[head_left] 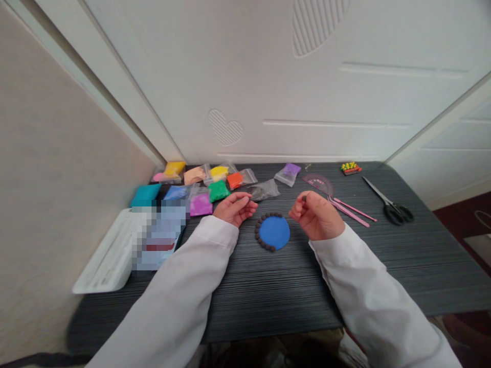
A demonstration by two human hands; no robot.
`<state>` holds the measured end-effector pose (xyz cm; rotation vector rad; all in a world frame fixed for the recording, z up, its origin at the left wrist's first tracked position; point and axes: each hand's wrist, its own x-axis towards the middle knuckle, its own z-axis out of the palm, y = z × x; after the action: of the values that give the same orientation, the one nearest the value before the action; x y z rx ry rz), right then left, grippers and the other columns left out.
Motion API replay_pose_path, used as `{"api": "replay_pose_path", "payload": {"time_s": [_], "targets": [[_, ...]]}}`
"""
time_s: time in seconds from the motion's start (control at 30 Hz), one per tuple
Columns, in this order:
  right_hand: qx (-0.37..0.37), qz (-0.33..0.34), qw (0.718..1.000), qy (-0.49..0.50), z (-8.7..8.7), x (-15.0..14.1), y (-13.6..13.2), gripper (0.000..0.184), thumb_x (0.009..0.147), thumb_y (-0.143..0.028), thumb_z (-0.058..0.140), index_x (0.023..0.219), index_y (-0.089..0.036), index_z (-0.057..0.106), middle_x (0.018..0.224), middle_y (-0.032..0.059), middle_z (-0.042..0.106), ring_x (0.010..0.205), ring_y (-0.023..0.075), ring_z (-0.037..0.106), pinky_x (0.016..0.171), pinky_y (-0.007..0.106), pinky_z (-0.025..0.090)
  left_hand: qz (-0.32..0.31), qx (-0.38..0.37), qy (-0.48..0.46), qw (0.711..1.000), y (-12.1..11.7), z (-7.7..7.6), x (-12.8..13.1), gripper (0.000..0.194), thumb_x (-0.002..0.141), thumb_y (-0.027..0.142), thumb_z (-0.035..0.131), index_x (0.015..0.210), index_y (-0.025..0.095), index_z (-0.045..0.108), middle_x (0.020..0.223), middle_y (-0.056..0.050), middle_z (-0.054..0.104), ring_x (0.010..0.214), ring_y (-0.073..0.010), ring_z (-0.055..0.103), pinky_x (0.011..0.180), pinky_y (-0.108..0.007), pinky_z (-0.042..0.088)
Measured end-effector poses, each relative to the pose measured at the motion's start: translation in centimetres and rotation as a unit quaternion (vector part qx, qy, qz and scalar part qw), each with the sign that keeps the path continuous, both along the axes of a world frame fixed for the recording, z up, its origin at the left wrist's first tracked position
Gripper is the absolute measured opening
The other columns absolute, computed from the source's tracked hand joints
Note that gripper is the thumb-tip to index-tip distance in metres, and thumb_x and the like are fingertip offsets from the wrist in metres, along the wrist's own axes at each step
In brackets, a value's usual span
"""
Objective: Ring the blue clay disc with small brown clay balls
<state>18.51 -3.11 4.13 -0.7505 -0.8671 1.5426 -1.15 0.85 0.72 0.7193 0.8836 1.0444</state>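
A flat blue clay disc lies on the dark table between my hands. Small dark brown clay balls line its left edge from top to bottom; its right edge is bare. Above and right of the disc, my right hand pinches a little dark clay piece between thumb and forefinger. My left hand, up and left of the disc, is closed with thumb against fingers on a dark bit of clay. Just behind it lies a clear bag of dark clay.
Bags of coloured clay, including green, magenta and purple, lie toward the back. At left are a white tray and a blurred packet. Rightward lie a protractor, pink tools and black-handled scissors.
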Motion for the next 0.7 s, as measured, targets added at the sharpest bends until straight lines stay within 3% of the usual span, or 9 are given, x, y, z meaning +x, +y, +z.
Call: {"api": "replay_pose_path", "payload": {"time_s": [0.07,0.13,0.2,0.27,0.33,0.4,0.5,0.7], "targets": [[0.047,-0.031,0.992,-0.116,-0.4,0.5,-0.1,0.015,0.066,-0.036,0.063,0.074,-0.023,0.060,0.058,-0.0049,0.056,0.055,0.0075,0.051,0.056,0.023,0.041,0.002,0.003,0.000,1.000,0.1,0.0,0.0,0.023,0.061,0.023,0.067,0.079,0.015,0.055,0.060,-0.002,0.066,0.054,-0.0093,0.060,0.054,-0.019,0.046],[0.101,-0.065,0.946,-0.300,-1.0,1.5,-0.5,0.017,0.069,-0.033,0.062,0.083,-0.024,0.061,0.071,-0.0017,0.062,0.066,0.0106,0.055,0.064,0.027,0.042,0.006,0.004,0.001,1.000,0.1,0.0,-0.1,0.023,0.061,0.022,0.066,0.079,0.015,0.054,0.060,-0.001,0.066,0.054,-0.0089,0.060,0.054,-0.019,0.046],[0.174,-0.076,0.852,-0.488,-1.8,2.8,-1.1,0.020,0.074,-0.033,0.056,0.090,-0.022,0.062,0.085,0.0025,0.064,0.079,0.0139,0.056,0.072,0.030,0.040,0.010,0.002,0.003,1.000,0.2,0.0,-0.2,0.022,0.062,0.022,0.066,0.079,0.015,0.054,0.060,-0.001,0.066,0.054,-0.0085,0.060,0.054,-0.018,0.046],[0.250,-0.083,0.728,-0.633,-2.7,4.1,-2.0,0.020,0.077,-0.034,0.052,0.089,-0.022,0.063,0.088,0.0034,0.065,0.085,0.0165,0.055,0.079,0.035,0.036,0.010,-0.001,0.005,1.000,0.3,0.0,-0.2,0.021,0.062,0.021,0.065,0.079,0.015,0.054,0.060,-0.001,0.066,0.053,-0.0082,0.059,0.054,-0.018,0.047],[0.298,-0.102,0.611,-0.726,-3.5,5.2,-2.6,0.019,0.077,-0.036,0.052,0.086,-0.024,0.064,0.086,0.0019,0.066,0.087,0.0182,0.054,0.083,0.040,0.029,0.008,-0.001,0.006,1.000,0.3,0.1,-0.1,0.020,0.063,0.020,0.065,0.079,0.015,0.054,0.060,-0.001,0.066,0.053,-0.0083,0.059,0.055,-0.018,0.047],[0.322,-0.116,0.532,-0.774,-4.0,5.8,-3.0,0.020,0.078,-0.037,0.051,0.088,-0.025,0.063,0.087,0.0007,0.066,0.088,0.0184,0.053,0.084,0.042,0.023,0.008,0.002,0.007,1.000,0.3,0.1,-0.1,0.019,0.063,0.019,0.065,0.078,0.015,0.054,0.059,-0.002,0.066,0.053,-0.0085,0.060,0.055,-0.019,0.047],[0.336,-0.108,0.488,-0.798,-4.2,5.9,-3.2,0.024,0.080,-0.038,0.048,0.094,-0.025,0.062,0.091,0.0013,0.066,0.088,0.0174,0.052,0.083,0.041,0.021,0.010,0.002,0.010,1.000,0.3,0.1,0.0,0.018,0.064,0.019,0.064,0.078,0.014,0.054,0.059,-0.002,0.066,0.053,-0.0086,0.060,0.055,-0.019,0.047],[0.306,-0.099,0.490,-0.810,-4.0,5.6,-3.9,0.037,0.081,-0.043,0.043,0.108,-0.021,0.055,0.100,0.0041,0.062,0.092,0.0188,0.050,0.082,0.041,0.022,0.012,0.001,0.012,1.000,0.3,0.2,-0.1,0.018,0.064,0.019,0.064,0.079,0.015,0.055,0.060,-0.002,0.066,0.054,-0.0086,0.060,0.056,-0.019,0.047]]}}
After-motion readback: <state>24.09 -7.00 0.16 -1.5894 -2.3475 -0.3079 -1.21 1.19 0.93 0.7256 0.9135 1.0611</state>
